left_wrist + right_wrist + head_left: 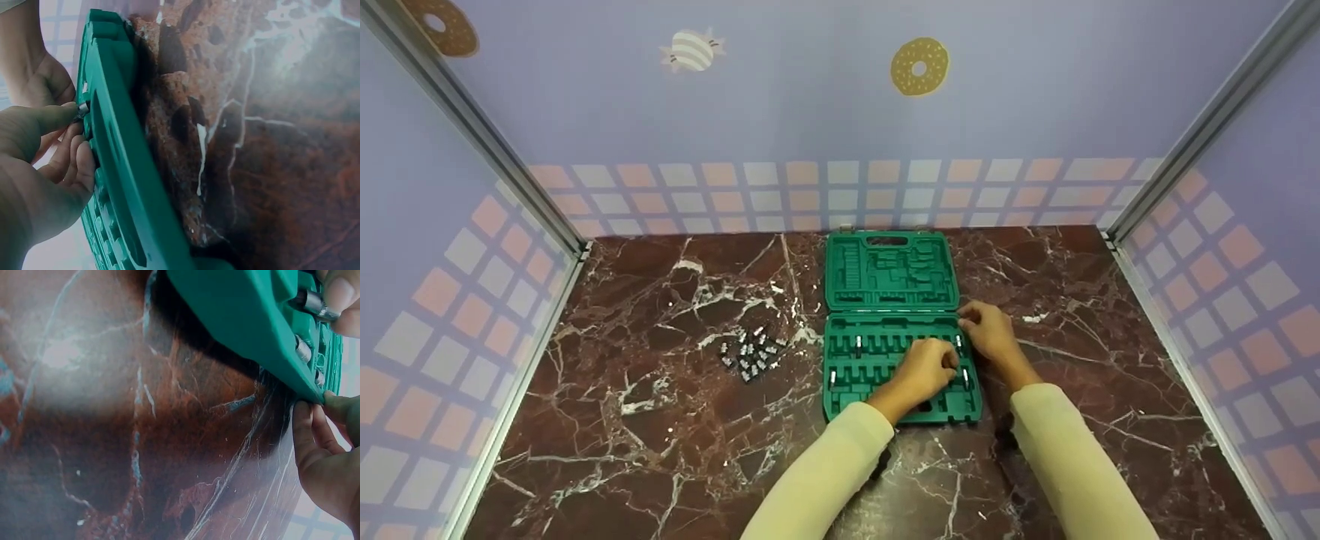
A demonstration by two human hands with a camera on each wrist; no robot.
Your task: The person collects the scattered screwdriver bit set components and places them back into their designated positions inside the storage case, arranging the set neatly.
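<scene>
A green plastic socket case (pixel 901 315) lies open on the table, lid toward the back wall. Over the right part of its slotted base, my left hand (pixel 924 369) pinches a small silver and black socket bit (pixel 316 305) between thumb and finger, right at a slot. My right hand (pixel 991 331) holds the case's right edge near the hinge, thumb and fingers about the rim in the right wrist view. Several similar bits sit in the base, among them one at the upper left (pixel 859 346) and one at the lower left (pixel 832 377).
A loose cluster of silver and black socket bits (pixel 750 352) lies on the marble-patterned table (pixel 675 435), left of the case. Patterned walls enclose the table at the back (pixel 810 112) and on both sides.
</scene>
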